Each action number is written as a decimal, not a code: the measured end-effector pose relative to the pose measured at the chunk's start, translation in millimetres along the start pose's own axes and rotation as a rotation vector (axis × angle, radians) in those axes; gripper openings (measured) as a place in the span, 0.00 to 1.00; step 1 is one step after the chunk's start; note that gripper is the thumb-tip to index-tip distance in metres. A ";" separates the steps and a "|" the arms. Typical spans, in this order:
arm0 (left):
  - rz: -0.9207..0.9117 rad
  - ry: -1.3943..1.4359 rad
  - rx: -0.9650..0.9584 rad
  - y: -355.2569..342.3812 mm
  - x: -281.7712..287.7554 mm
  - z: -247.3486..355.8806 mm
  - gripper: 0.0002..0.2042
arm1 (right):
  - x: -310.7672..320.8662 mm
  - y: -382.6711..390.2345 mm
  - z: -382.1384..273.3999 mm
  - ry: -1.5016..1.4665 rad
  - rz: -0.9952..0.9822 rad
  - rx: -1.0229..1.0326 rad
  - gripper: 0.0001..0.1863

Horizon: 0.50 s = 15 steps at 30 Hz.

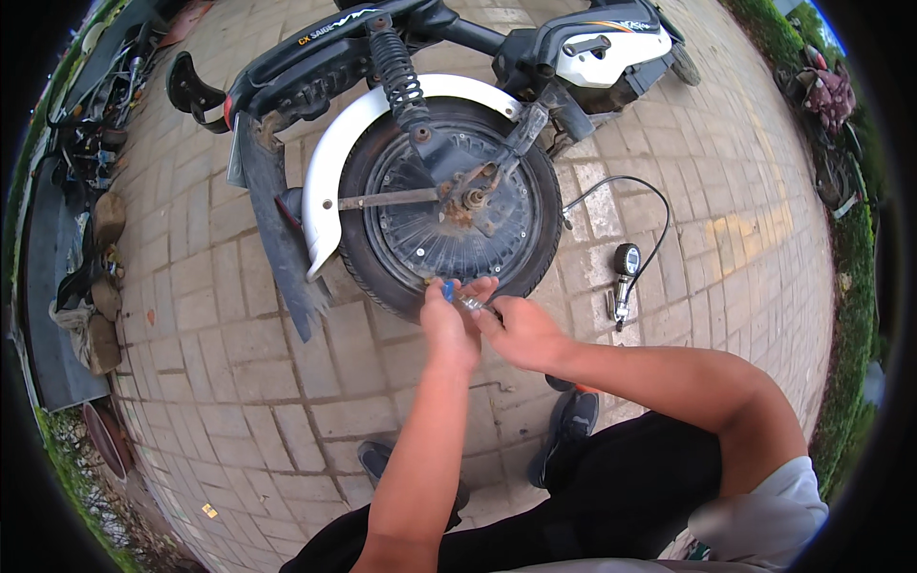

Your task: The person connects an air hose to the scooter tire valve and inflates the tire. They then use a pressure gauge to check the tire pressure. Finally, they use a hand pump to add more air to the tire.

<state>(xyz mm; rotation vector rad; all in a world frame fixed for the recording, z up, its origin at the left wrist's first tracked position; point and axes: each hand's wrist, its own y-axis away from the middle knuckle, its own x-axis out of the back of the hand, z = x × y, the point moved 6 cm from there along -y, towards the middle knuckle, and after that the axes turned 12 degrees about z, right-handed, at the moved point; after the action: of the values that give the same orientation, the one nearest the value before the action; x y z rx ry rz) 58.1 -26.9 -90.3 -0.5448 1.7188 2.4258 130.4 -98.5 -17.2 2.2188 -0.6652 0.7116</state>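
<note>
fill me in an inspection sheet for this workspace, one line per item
surface: block paving, with yellowish marks at right
job's things: black-and-white scooter with rear tyre and white mudguard; digital tyre gauge lying on the paving
clutter: small yellow scrap, lower left
hands: right hand pinches a small silvery piece; left hand is at a small blue piece, its grip partly hidden
cables: electrical, nothing seen; gauge's black hose reaches the tyre's right edge, connection unclear
surroundings: green hedge at right
</note>
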 end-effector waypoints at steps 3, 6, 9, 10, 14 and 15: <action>0.014 -0.008 0.037 -1.5 1.1 5.7 0.16 | -2.7 -4.3 1.5 -0.118 -0.121 -0.060 0.27; -0.005 -0.060 0.087 3.6 4.8 6.4 0.21 | -9.8 -2.9 11.0 -0.257 -0.231 -0.144 0.30; 0.029 -0.287 0.013 14.3 13.7 8.7 0.28 | -15.7 0.5 19.2 -0.379 -0.241 -0.041 0.33; 0.070 -0.439 -0.063 18.0 17.3 12.3 0.30 | -20.0 2.9 25.7 -0.382 -0.295 -0.042 0.32; 0.116 -0.726 -0.174 29.3 19.4 24.4 0.33 | -26.3 9.1 41.6 -0.549 -0.432 0.011 0.26; 0.164 -0.772 -0.192 30.2 20.4 26.4 0.33 | -27.4 10.9 45.6 -0.596 -0.461 -0.012 0.23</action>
<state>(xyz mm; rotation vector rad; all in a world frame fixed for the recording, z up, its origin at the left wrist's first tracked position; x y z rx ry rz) 24.3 -15.1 -63.1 0.4938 1.2343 2.4246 117.0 -132.5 -57.4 2.4535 -0.3938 -0.1958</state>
